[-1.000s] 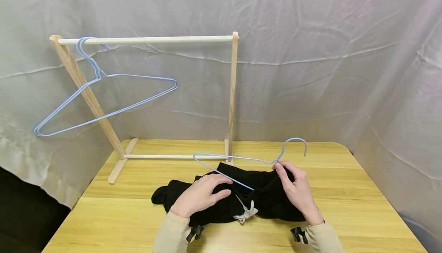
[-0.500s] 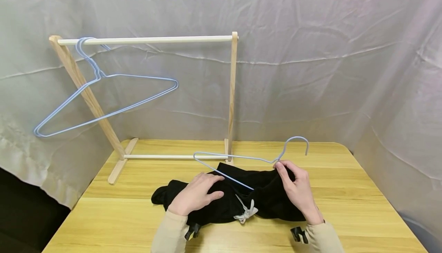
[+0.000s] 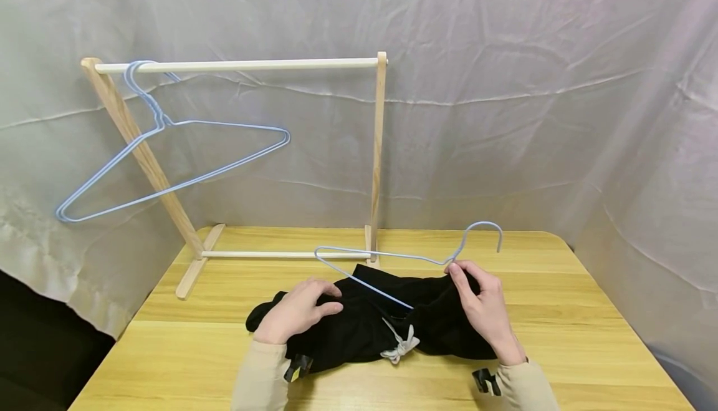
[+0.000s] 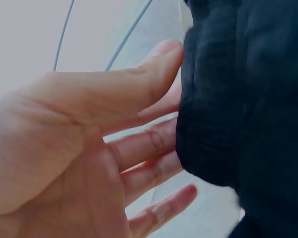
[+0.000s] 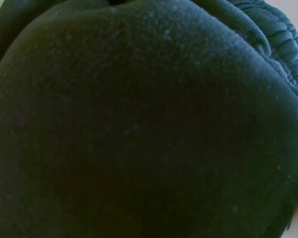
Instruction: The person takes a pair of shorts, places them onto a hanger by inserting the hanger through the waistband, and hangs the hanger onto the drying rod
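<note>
A black garment, with an elastic-looking band and a white drawstring tied in a bow, lies bunched on the table. One end of a light-blue wire clothes hanger goes into its opening; the other end sticks out to the left. My right hand pinches the hanger just below its hook, along with the garment's edge. Black cloth fills the right wrist view. Over the garment's left part is my left hand, its fingers relaxed and apart. The left wrist view has its thumb right at the cloth's edge.
A wooden rack stands at the back left of the table. Several matching blue hangers hang from the left of its white rail. Grey curtain cloth surrounds the table behind and at the sides.
My left hand has moved left, away from the hanger's lower wire, across the garment. The right hand and the hanger have barely moved.
</note>
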A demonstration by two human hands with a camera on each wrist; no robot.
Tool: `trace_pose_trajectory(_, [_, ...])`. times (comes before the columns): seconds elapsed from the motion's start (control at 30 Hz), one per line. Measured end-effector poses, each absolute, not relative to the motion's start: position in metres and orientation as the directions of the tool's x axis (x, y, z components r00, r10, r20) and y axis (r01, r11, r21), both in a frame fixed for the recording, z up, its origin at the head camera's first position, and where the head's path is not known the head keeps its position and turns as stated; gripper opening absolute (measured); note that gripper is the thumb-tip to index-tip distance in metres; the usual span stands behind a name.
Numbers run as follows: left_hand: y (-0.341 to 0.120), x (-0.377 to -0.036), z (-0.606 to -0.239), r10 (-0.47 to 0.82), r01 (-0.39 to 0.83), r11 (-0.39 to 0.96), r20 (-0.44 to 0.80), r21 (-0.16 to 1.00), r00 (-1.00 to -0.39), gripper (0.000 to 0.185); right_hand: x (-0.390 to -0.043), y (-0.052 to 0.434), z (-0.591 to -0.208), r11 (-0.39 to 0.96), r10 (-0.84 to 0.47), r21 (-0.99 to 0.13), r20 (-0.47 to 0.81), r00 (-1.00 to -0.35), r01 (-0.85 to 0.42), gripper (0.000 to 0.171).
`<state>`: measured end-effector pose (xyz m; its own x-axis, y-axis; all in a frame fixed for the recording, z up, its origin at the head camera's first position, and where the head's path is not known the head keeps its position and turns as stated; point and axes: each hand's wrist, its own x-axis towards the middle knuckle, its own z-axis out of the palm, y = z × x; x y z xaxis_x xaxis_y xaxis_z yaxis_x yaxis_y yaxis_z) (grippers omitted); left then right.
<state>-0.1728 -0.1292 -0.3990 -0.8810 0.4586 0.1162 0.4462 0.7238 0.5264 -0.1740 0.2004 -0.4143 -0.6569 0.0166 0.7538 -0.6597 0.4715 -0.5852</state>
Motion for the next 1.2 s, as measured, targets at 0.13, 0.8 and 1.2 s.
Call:
trace_pose_trajectory(0.13, [-0.136,-0.177,-0.399,0.492,0.451,0.682,0.096,0.576,-0.865,0.014,-0.174,0.201,-0.414,0.464,0.019,-0.591,0.751,-0.660,-0.660,0.021])
trace_pose_trajectory(0.8, [-0.141,-0.179,-0.398,0.582,0.546,0.581,0.162,0.604,-0.797,0.016,-0.174,0.201,-0.412,0.463,0.027,-0.595,0.750,-0.661,-0.657,0.021])
trace_pose_trajectory(1.2, [-0.137,-0.181,-0.395,0.464,0.583,0.540,0.362,0.607,-0.808,0.021,-0.174,0.203,-0.412,0.455,0.066,-0.613,0.746,-0.662,-0.646,0.017])
